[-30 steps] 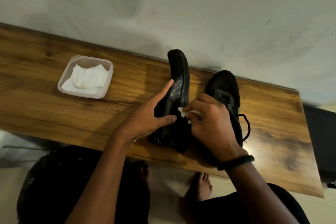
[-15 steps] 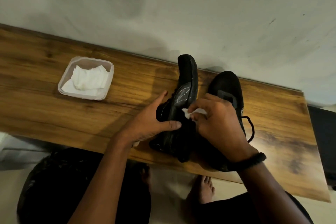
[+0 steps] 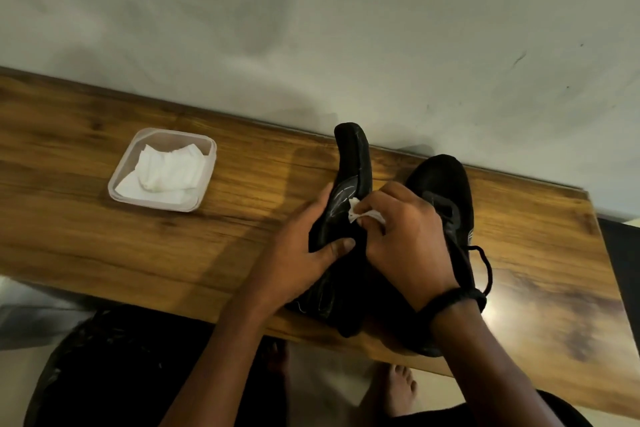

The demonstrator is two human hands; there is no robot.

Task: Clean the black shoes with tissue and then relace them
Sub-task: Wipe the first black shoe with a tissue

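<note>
A black shoe (image 3: 353, 163) is tipped on its side on the wooden table (image 3: 242, 243), toe towards the wall. My left hand (image 3: 298, 253) grips its middle, thumb across the upper. My right hand (image 3: 405, 236) pinches a small white tissue (image 3: 356, 213) and holds it against the shoe's side near the sole. The second black shoe (image 3: 446, 191) stands upright just to the right, partly hidden behind my right hand, and its black lace (image 3: 485, 263) loops loose on the table.
A clear plastic tub (image 3: 117, 184) with white tissues (image 3: 166, 173) sits on the table to the left. A pale wall runs close behind the table. Below the table's near edge are my bare feet and a dark bag on the floor.
My right hand has moved the tissue a little further towards the toe along the shoe's side. My left fingers have closed more tightly round the shoe. The second shoe has not moved.
</note>
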